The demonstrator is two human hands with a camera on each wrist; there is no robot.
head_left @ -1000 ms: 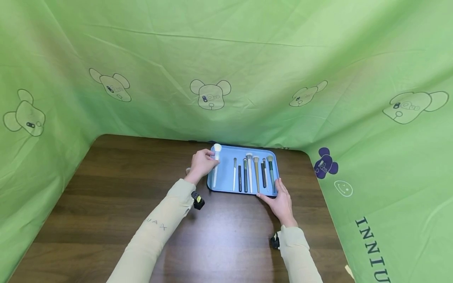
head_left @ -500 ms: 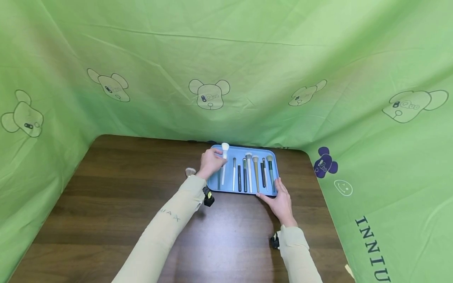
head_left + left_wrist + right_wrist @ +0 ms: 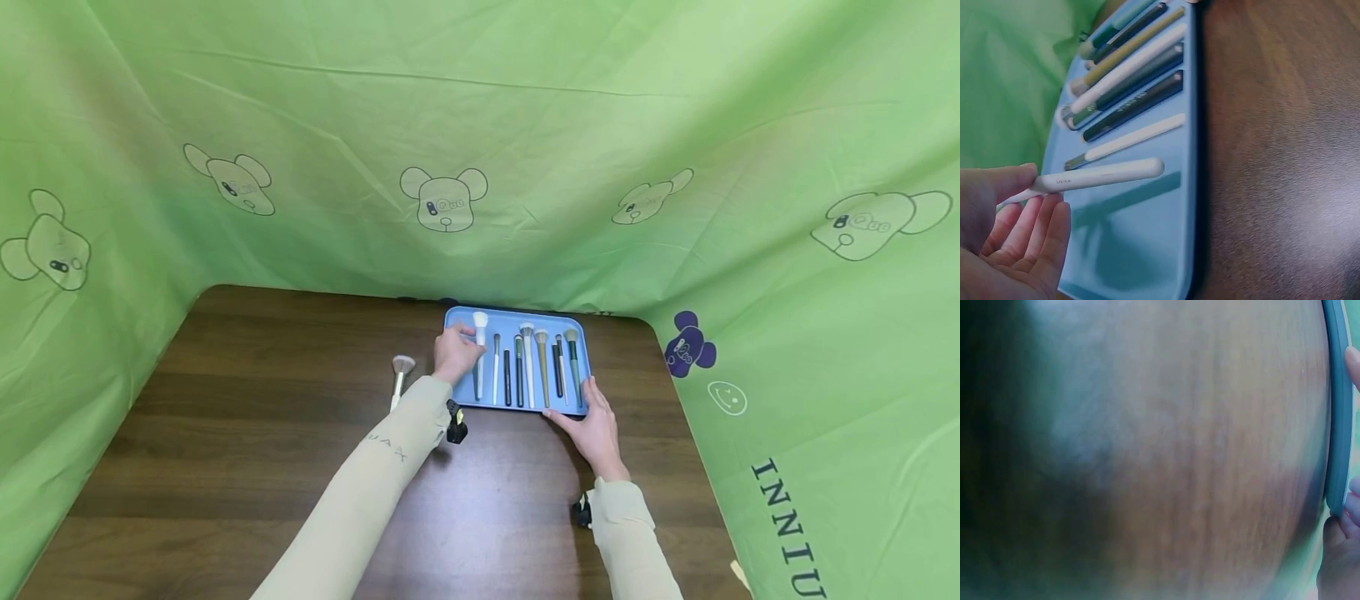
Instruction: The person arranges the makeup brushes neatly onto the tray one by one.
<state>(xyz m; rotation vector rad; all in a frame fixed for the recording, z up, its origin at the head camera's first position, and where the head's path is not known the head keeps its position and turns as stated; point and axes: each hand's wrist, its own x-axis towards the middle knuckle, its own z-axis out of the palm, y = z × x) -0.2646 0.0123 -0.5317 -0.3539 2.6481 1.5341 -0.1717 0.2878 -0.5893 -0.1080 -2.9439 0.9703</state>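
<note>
In the head view my left hand (image 3: 456, 354) pinches a white makeup brush (image 3: 480, 320) between thumb and fingers, bristles pointing away from me. In the left wrist view the brush's handle (image 3: 1110, 175) hangs over the blue tray (image 3: 1141, 253), its shadow on the tray floor beneath. Several other makeup brushes lie side by side in the tray, the nearest a slim white-handled brush (image 3: 497, 367). My right hand (image 3: 596, 429) holds the tray's near right corner, thumb at the front rim and fingers along the right side. The right wrist view shows the tray's rim (image 3: 1340, 425) and parts of the fingers.
Left of the tray, on the brown wooden table (image 3: 247, 417), lies another makeup brush (image 3: 402, 365), its handle partly behind my left sleeve. A green cloth (image 3: 337, 250) with bear prints hangs behind and along both sides of the table.
My left hand has carried the white brush rightward over the tray, beside the row of brushes, and then slightly down. The brush on the table has come into view. My right hand stays put.
</note>
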